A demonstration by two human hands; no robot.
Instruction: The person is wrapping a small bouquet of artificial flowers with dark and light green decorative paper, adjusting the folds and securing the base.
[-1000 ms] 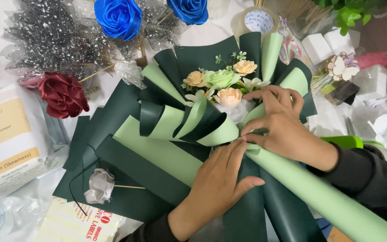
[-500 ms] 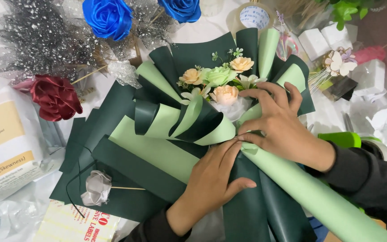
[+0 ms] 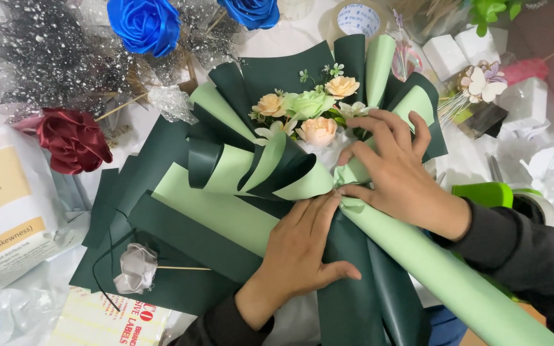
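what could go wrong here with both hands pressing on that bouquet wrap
1. The right hand pinches the light green paper fold right beside the small peach flowers; a slip might crush them.
2. The left hand presses flat on the dark green wrapping paper; firm pressure may crease it.
3. The grey ribbon rose on a stick lies loose on the wrap's edge and may get knocked off if the sheets shift.

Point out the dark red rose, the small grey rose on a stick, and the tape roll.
Dark red rose [image 3: 72, 139], head view, petal centre.
Grey rose [image 3: 137, 269], head view, bloom.
Tape roll [image 3: 358, 19], head view, top face.
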